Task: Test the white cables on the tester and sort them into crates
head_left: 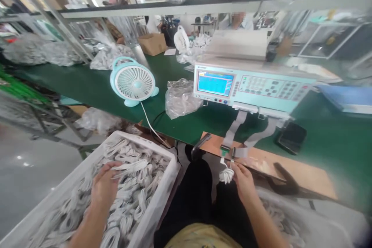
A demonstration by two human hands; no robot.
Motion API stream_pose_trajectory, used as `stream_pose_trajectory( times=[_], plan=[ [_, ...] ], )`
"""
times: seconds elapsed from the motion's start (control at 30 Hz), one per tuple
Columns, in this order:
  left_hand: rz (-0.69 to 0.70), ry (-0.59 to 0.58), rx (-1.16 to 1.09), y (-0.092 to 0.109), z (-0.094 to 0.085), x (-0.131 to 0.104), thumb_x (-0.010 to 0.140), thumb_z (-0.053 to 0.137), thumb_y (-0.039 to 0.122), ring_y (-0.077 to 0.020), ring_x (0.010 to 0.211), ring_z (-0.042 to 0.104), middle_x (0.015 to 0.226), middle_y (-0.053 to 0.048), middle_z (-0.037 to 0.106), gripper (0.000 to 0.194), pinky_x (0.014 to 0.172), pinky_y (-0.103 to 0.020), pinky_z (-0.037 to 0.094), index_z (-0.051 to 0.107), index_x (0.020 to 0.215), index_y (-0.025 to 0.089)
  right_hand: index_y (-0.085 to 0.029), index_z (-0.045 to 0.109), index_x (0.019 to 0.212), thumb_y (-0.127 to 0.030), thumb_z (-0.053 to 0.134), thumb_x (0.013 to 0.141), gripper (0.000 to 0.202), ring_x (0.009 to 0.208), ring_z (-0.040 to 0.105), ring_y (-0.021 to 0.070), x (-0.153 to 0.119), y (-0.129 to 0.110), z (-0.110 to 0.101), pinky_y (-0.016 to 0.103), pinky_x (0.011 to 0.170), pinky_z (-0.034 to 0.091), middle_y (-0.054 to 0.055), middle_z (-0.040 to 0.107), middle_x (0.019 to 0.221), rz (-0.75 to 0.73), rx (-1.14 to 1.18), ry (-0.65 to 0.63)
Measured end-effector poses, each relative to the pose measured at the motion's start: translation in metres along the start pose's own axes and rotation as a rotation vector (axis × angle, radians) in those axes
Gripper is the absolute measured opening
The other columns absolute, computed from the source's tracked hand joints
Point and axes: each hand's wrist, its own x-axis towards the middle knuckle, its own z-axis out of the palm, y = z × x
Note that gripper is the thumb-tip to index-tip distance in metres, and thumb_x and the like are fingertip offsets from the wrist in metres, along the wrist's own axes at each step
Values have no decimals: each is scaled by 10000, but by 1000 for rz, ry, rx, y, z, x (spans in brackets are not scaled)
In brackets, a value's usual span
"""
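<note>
At the front edge of the bench (162,114), beside a wooden board (310,174) that juts from it, hangs a coiled white cable bundle (226,176). One of its ends appears joined to the small green connector (224,151), so that part looks done; whether the other end is seated I cannot tell. The right hand (243,180) has thumb and fingers closed together, seemingly pinching that other end just beside the bundle. Two grey ribbon cables (234,128) run from the board up to a bench instrument (276,85) with a lit blue screen (216,83).

Below the bench's front edge, the left hand (105,186) pinches a second bundle (133,166) above a white crate (162,197) filled with loose coils, so plenty seems left to handle. Another crate (325,228), under the board's right end, also holds coils; which are finished does not show. Farther out, a phone (292,137) lies right of the ribbon cables, and a fan (135,81) stands to the instrument's left, past a clear bag (183,99).
</note>
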Motion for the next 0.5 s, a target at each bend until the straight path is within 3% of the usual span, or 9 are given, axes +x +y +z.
stream_pose_trajectory(
  times=[0.07,0.13,0.23,0.33,0.4,0.5],
  plan=[
    [-107,-90,-313,19,23,-11,537,482,239,-187,638,551,648,-15,584,126,570,-294,447,521,641,180,-161,699,781,-431,705,618,316,590,555,145,-2,-1,2,232,525,409,26,652,653,-2,-6,8],
    [-193,-268,-469,36,57,-32,567,492,273,-153,562,508,591,-11,551,110,491,-247,392,517,587,167,-156,700,790,-447,700,619,337,590,552,144,-3,-3,2,234,537,413,27,650,655,1,-10,11],
    [-275,-608,-239,50,124,-76,663,536,360,-96,423,389,454,21,440,253,407,-206,264,529,523,149,-144,700,789,-475,685,625,370,586,548,146,-4,-3,3,240,536,413,37,652,673,1,-24,19],
    [-275,-913,-48,53,191,-118,701,548,454,-87,403,361,429,38,424,332,418,-208,233,630,644,137,-146,693,797,-477,674,638,368,592,550,157,-2,0,4,252,540,414,38,654,688,-7,-5,5],
    [-191,-1026,-61,53,227,-136,716,529,496,-88,430,379,450,35,445,384,443,-213,248,643,660,134,-150,682,805,-465,669,649,351,617,557,170,-1,3,3,264,563,421,37,653,696,-27,23,-8],
    [-184,-1047,-106,55,260,-149,710,527,511,-88,437,381,443,30,443,419,456,-217,260,597,560,126,-149,666,792,-452,655,669,327,591,532,162,1,6,4,264,554,405,30,631,664,-67,50,-2]
  ],
)
